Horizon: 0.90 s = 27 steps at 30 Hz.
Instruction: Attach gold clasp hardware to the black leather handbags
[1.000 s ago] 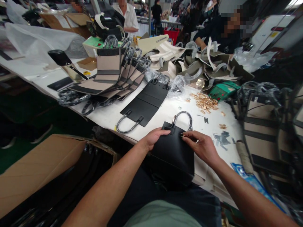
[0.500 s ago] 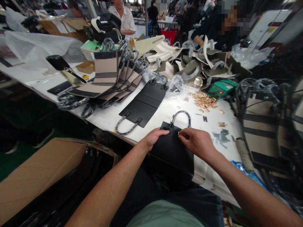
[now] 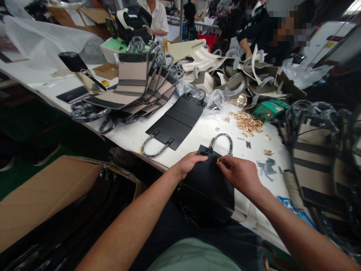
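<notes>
A black handbag piece (image 3: 210, 188) leans at the table's front edge, its plastic-wrapped handle (image 3: 225, 135) standing up at the top. My left hand (image 3: 189, 164) grips the upper left edge of this piece, thumb on the front near the handle's base. On the other side, my right hand (image 3: 241, 171) pinches a small gold-coloured metal fitting (image 3: 219, 160) against the front, below the handle's right end. The fingers cover most of the fitting. Behind the hands, a flat black bag panel (image 3: 177, 120) lies with handles at both ends.
Loose gold fittings (image 3: 246, 123) form a pile by a green box (image 3: 269, 110) with a red light. Small dark plates (image 3: 266, 168) lie to the right. Stacked bag panels (image 3: 132, 73) stand at left, and a cardboard box (image 3: 53, 195) sits below. A person (image 3: 267, 34) is across the table.
The view has shifted slightly, so the table, bag and hands appear farther right. Both hands keep nearly the same places on the handbag piece.
</notes>
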Tool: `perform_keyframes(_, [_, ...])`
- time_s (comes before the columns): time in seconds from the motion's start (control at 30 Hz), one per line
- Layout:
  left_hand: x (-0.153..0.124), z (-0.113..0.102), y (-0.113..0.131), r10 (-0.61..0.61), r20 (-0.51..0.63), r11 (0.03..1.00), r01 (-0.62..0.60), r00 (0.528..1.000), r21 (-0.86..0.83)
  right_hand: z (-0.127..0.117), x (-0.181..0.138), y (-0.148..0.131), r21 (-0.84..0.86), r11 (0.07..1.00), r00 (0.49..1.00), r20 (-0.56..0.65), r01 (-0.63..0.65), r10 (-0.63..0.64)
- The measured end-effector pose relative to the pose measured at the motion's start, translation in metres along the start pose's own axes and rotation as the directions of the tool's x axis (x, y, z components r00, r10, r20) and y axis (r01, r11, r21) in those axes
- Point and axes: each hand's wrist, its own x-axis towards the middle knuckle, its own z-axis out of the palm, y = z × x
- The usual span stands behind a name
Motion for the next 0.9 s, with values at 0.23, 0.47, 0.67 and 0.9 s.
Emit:
perform_keyframes(0.23, [0.001, -0.001, -0.001, 0.000, 0.021, 1.000, 0.000, 1.000, -0.014, -0.004, 0.005, -0.012, -0.149, 0.989, 0.998, 0.054, 0.026, -0.018])
perform_keyframes(0.47, [0.001, 0.001, 0.001, 0.028, 0.027, 0.999, -0.028, 0.999, -0.020, -0.001, 0.009, -0.017, -0.268, 0.955, 0.990, 0.086, 0.129, -0.110])
perform_keyframes(0.67, [-0.001, 0.000, -0.001, 0.029, 0.000, 0.999, -0.029, 1.000, 0.015, -0.001, 0.012, -0.009, -0.247, 0.952, 0.983, 0.080, 0.183, -0.168])
perform_keyframes(0.9, [0.002, -0.001, -0.002, 0.019, -0.021, 0.999, -0.018, 1.000, 0.042, 0.003, 0.015, -0.006, -0.218, 0.942, 0.965, 0.118, 0.257, -0.236])
